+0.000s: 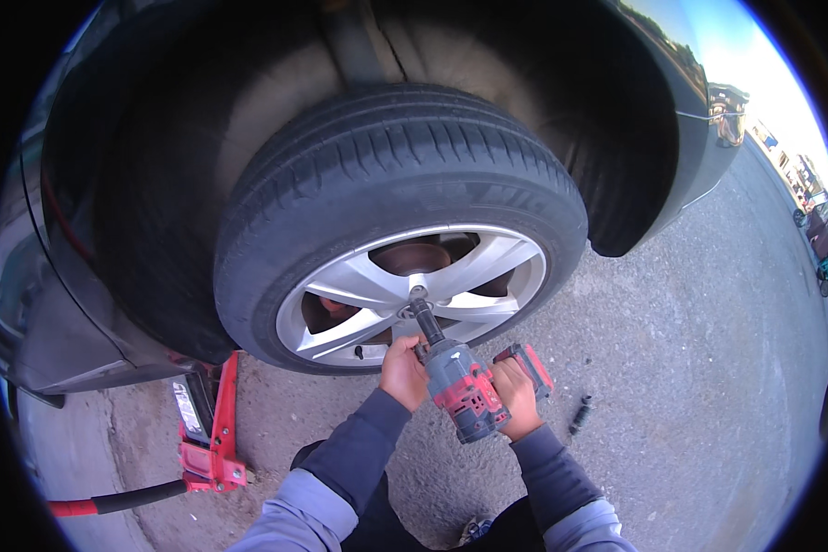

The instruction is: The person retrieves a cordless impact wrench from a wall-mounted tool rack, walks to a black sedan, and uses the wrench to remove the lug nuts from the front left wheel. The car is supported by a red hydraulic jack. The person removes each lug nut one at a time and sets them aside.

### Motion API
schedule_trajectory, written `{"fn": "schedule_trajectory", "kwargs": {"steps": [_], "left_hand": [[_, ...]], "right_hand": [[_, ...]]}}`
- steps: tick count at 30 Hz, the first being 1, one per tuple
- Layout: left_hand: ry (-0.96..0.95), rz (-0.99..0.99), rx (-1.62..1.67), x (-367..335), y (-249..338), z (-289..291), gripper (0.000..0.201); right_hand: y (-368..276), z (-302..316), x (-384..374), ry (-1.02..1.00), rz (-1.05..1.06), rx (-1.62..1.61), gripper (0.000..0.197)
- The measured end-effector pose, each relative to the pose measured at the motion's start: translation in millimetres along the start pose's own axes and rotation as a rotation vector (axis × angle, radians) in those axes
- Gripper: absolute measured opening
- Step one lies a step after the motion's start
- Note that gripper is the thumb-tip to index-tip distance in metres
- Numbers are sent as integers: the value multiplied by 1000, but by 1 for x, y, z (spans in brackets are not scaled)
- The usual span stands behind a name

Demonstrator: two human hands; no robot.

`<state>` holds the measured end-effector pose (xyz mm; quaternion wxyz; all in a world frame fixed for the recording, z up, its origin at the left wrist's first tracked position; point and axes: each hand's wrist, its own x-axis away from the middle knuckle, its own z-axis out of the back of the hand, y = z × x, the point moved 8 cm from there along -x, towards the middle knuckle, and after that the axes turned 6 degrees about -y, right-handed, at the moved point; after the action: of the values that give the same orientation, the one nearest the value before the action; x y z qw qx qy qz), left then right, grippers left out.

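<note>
Head view — left fisheye of a side-by-side pair: is riding on the person's head, is looking down and forward, is facing the wheel [474, 267] at close range. Lower edge is taking in both sleeves [354, 446] — right rim is reaching out to distant sky [782, 78].

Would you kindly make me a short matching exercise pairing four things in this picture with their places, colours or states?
Things:
1. Power wrench
2. Wheel rim
3. Jack
4. Small black piece

Descriptions:
A. Lying loose on the pavement, to the right of the wrench
B. Red, at the lower left of the tire
C. Gripped by the right hand
D. Silver, with broad spokes

Right pairs: 1-C, 2-D, 3-B, 4-A
</note>
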<state>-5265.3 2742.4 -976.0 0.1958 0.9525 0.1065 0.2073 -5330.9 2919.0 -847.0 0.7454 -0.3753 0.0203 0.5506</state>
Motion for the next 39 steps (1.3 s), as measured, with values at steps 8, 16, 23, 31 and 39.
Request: {"fn": "schedule_trajectory", "kwargs": {"steps": [8,16,23,31,39], "left_hand": [[-58,-62,-75,35,34,-82,35],[68,-36,-366,19,56,-75,35],[-72,-58,-63,17,56,-69,53],[-184,-67,-4,14,59,-77,62],[-119,-101,-70,16,61,-77,66]], "right_hand": [[4,-33,-1,71,-123,-83,40],[-25,-102,-3,-22,-128,-202,41],[8,-47,-14,-124,-147,-54,34],[1,-53,-12,-137,-197,-128,31],[1,-51,-12,-159,-175,-87,34]]}}
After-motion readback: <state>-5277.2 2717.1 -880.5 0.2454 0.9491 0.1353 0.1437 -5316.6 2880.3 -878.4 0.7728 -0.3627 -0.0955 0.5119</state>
